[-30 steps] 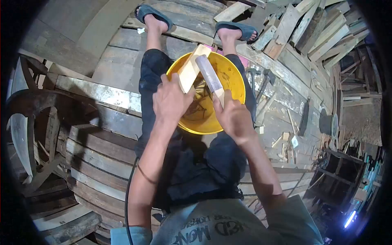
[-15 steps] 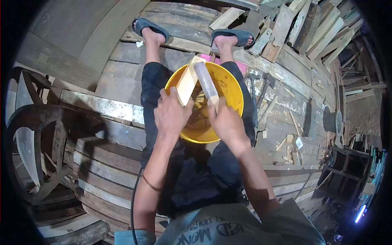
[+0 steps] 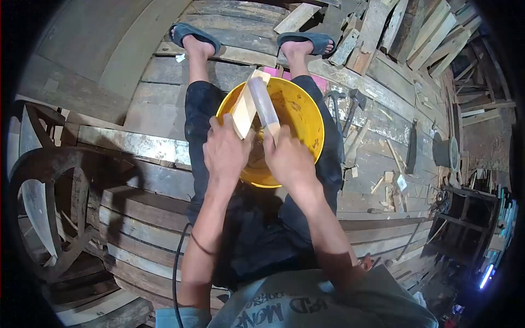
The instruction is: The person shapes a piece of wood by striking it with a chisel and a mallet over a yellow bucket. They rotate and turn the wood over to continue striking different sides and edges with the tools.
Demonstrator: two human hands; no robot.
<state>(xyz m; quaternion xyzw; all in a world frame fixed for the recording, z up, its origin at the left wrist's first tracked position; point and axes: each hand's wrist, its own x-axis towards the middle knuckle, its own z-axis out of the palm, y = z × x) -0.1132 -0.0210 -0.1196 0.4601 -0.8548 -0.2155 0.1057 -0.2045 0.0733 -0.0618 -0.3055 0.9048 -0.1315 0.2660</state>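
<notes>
A yellow bucket (image 3: 306, 117) stands between the person's knees, with brown stains inside. Over its left part my left hand (image 3: 224, 148) is closed round the lower end of a pale wooden piece (image 3: 244, 112), which points up and away. My right hand (image 3: 290, 159) grips the light handle of a flat grey blade-like tool (image 3: 264, 101). The tool's far end lies over or against the wooden piece; whether they touch is hard to tell. The bucket's bottom is partly hidden by the hands.
A hammer-like tool (image 3: 356, 104) lies right of the bucket, near wood scraps (image 3: 389, 191). Planks (image 3: 432, 41) pile up at the upper right. On the left stands a curved dark wooden frame (image 3: 49, 164). Sandalled feet (image 3: 194, 41) rest on the boards.
The right hand and its tool have moved left, so the blade now overlaps the wooden piece's upper part. The whole view has shifted slightly.
</notes>
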